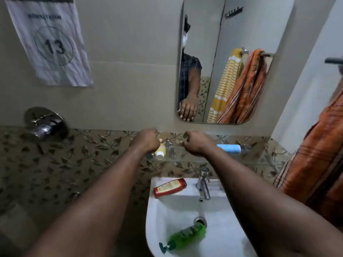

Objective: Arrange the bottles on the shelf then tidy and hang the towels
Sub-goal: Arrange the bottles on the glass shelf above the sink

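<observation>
My left hand (147,143) reaches to the glass shelf (187,160) under the mirror, its fingers curled over the far end of a small yellow bottle (160,149) whose white cap points toward me. My right hand (195,143) hovers over the shelf beside it with loosely curled fingers, holding nothing. Right of that hand, a blue bottle (229,147) lies on its side on the shelf. A red-orange bottle (169,187) lies on the sink rim, and a green pump bottle (185,236) lies in the basin. An orange striped towel (313,169) hangs at the right edge.
The white sink (154,216) sits below the shelf, with a chrome tap (204,182) at its back. The mirror (209,34) reflects a yellow striped towel and an orange towel on a rail. A chrome wall valve (45,125) is at left, under a paper sign (50,43).
</observation>
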A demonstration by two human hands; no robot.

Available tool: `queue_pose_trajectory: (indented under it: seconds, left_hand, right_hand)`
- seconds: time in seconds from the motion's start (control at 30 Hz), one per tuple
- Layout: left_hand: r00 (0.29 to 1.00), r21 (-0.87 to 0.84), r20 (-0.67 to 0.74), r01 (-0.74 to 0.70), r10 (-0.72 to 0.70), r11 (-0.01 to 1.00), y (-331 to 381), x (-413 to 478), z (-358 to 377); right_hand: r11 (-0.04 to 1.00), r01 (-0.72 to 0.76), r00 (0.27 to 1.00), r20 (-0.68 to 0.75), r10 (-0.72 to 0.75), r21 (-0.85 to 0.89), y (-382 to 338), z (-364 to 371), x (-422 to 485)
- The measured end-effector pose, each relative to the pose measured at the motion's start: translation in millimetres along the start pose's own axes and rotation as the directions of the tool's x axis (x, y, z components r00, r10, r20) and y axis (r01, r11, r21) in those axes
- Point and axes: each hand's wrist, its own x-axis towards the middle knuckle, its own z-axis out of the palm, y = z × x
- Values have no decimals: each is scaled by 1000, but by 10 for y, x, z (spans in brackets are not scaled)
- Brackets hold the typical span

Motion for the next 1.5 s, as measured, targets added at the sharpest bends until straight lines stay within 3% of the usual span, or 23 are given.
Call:
queue_pose_trajectory:
  seconds: [0.07, 0.2, 0.37, 0.53, 0.67, 0.8, 0.93, 1.0, 1.13, 1.3, 1.5]
  left_hand:
    - [997, -31, -22, 75, -76, 997, -195, 105, 64]
    - [979, -85, 101, 187, -178, 979, -442, 179, 288]
    - [950, -122, 43, 312, -309, 942, -505, 352, 485]
    - [893, -129, 101, 449, -438, 884, -465, 447, 521]
    - [868, -153, 146, 494, -475, 856, -452, 493, 490]
    - [836, -209, 215, 544, -505, 813, -479, 495, 514]
    - [844, -272, 134, 535, -519, 800, -515, 395, 527]
    - [877, -364, 45, 460, -478, 810, -535, 352, 569]
    - [904, -574, -91, 296, -418, 763, -523, 290, 632]
    - [942, -445, -108, 240, -318, 863, -521, 190, 712]
    - [948, -406, -136, 212, -288, 889, -537, 159, 715]
  right_hand:
    - [999, 3, 1000, 11, -4, 32, -89, 136, 107]
    - [990, -22, 998, 60, 13, 138, -250, 453, 297]
    - [958, -81, 993, 105, 54, 274, -374, 741, 569]
    - [923, -132, 988, 118, 96, 360, -461, 923, 805]
    - [840, -259, 957, 242, 158, 478, -537, 963, 868]
    - [813, -320, 930, 326, 171, 485, -596, 957, 924]
    - [837, -304, 926, 349, 147, 455, -616, 913, 924]
    - [803, -316, 923, 358, 138, 506, -595, 917, 930]
    - [761, -190, 982, 127, 142, 620, -494, 958, 916]
    - [742, -18, 993, -71, 89, 670, -318, 1141, 799]
    - [782, 64, 994, -109, 6, 620, -351, 1251, 714]
